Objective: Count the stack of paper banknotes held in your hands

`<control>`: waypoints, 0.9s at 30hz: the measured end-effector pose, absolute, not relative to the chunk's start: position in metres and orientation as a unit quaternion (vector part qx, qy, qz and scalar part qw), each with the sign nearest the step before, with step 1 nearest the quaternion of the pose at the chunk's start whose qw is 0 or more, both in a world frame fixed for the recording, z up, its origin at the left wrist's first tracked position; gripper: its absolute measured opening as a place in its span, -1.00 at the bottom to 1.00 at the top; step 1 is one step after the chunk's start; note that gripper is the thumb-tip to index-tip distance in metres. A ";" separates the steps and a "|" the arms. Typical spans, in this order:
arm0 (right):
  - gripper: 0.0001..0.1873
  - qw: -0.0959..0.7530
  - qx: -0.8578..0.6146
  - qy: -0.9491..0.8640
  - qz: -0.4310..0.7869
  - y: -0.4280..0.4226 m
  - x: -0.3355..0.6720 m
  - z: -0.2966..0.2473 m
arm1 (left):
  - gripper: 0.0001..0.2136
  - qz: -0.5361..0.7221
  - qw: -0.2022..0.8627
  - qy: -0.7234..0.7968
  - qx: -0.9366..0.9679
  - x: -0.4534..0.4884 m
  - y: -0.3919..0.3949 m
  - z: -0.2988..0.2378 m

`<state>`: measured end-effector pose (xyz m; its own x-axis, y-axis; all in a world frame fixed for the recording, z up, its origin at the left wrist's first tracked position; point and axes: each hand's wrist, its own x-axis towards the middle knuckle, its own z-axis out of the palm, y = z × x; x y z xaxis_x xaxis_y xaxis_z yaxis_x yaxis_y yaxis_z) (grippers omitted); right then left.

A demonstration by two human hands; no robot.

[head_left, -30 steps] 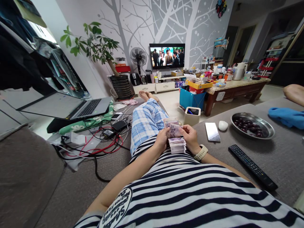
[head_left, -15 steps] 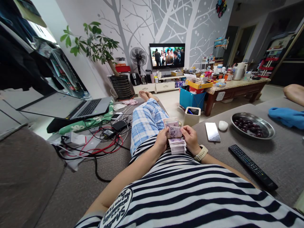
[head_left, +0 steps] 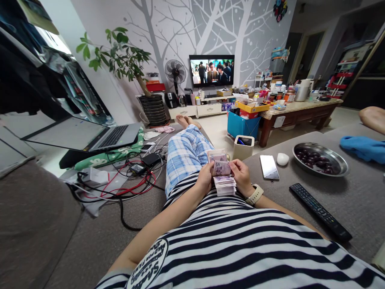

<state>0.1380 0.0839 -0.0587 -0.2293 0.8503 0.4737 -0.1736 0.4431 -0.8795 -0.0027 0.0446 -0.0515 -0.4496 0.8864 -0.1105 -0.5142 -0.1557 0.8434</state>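
Note:
A purple banknote point(head_left: 221, 168) marked with a 5 is stretched between my two hands above my lap. My left hand point(head_left: 205, 176) is closed on its left edge. The fingers of my right hand point(head_left: 241, 174) pinch its right edge, and a pale watch point(head_left: 255, 194) sits on that wrist. Just below, a pile of banknotes point(head_left: 225, 186) lies on my striped shirt. Beyond the held note, more banknotes point(head_left: 217, 154) rest near my plaid trousers point(head_left: 188, 150); whether my fingers touch those, I cannot tell.
On the sofa to the right are a phone point(head_left: 269, 167), a white mouse-shaped object point(head_left: 282, 159), a steel bowl point(head_left: 343, 165) of dark fruit and a remote control point(head_left: 320, 211). Tangled cables point(head_left: 144, 176) and a laptop point(head_left: 114, 136) are at left. A white bin point(head_left: 243, 150) stands beside the sofa.
The held banknote has shifted very slightly, with both hands staying nearly in place. The television picture has changed a little.

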 end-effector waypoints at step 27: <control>-0.41 0.543 -0.268 -0.637 0.477 0.087 0.135 -0.062 | -0.84 0.728 0.488 0.433 0.213 0.000 0.041 -0.044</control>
